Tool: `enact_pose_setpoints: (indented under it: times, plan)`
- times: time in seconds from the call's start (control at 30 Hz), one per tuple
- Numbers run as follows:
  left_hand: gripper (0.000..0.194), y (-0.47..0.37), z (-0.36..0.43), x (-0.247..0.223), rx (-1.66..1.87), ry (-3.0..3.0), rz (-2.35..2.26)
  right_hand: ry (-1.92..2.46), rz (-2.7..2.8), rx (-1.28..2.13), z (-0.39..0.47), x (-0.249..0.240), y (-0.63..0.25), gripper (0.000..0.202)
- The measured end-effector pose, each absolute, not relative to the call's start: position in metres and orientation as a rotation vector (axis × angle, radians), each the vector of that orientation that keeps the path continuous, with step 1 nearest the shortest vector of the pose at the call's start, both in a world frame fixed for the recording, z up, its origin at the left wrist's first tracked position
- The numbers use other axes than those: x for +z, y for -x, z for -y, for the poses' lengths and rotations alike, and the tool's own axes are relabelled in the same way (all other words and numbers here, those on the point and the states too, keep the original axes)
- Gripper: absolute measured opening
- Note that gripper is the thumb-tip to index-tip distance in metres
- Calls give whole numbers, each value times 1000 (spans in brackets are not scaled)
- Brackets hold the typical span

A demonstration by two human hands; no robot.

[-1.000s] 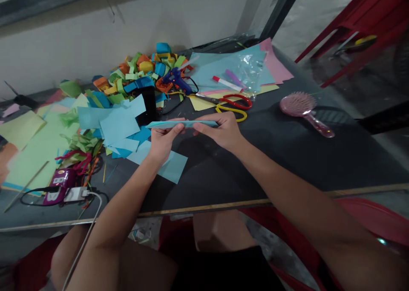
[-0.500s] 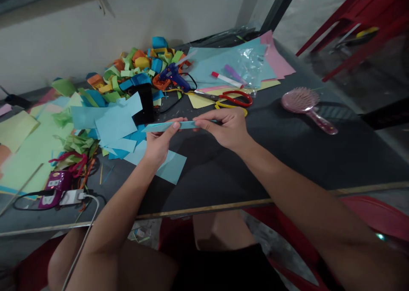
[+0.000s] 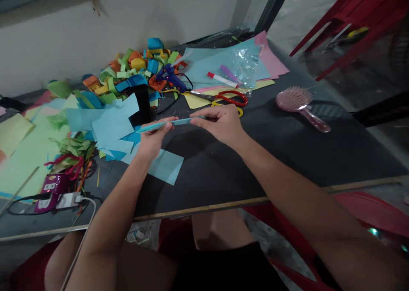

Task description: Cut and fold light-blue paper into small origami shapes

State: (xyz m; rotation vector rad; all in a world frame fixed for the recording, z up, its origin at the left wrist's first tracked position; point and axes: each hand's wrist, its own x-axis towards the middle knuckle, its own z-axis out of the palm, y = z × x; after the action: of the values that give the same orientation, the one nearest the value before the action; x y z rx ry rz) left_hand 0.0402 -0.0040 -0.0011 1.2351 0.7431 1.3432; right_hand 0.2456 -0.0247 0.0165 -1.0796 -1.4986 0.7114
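A narrow strip of light blue paper point(image 3: 182, 121), seen nearly edge-on, stretches between my two hands above the dark table. My left hand point(image 3: 152, 138) is closed on its left part, thumb on the near side. At the other end, my right hand point(image 3: 220, 122) pinches the strip between thumb and fingers. Below my left hand lies a light blue paper sheet point(image 3: 168, 166) on the tabletop. Beside it on the left is a loose pile of cut blue paper point(image 3: 111, 122). Scissors point(image 3: 231, 98) with red and yellow handles rest just beyond my right hand.
A blue glue gun point(image 3: 172, 77) stands by a heap of coloured paper loops point(image 3: 128, 71). Markers point(image 3: 223, 79) lie on blue and pink sheets at the back. A pink hairbrush point(image 3: 302, 105) is at the right. Front left holds a purple power strip point(image 3: 53, 192) with cables.
Both hands still hold the paper strip; its left end now tilts slightly and looks thinner. The whole view has shifted a little, so things on the table appear further left.
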Motion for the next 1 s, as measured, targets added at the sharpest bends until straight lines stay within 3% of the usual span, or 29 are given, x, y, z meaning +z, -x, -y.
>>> enact_pose_setpoints:
  times: [0.2,0.63,1.0]
  plan:
    - [24,-31,5,10,1262,-1321,-711,954,1494,604,25,17,-247,4]
    - [16,-25,2,17,1267,-1432,-578,826,1617,552,31,23,-246,12]
    - [27,-27,4,13,1237,-1412,-771,857,1525,598,29,18,-245,8]
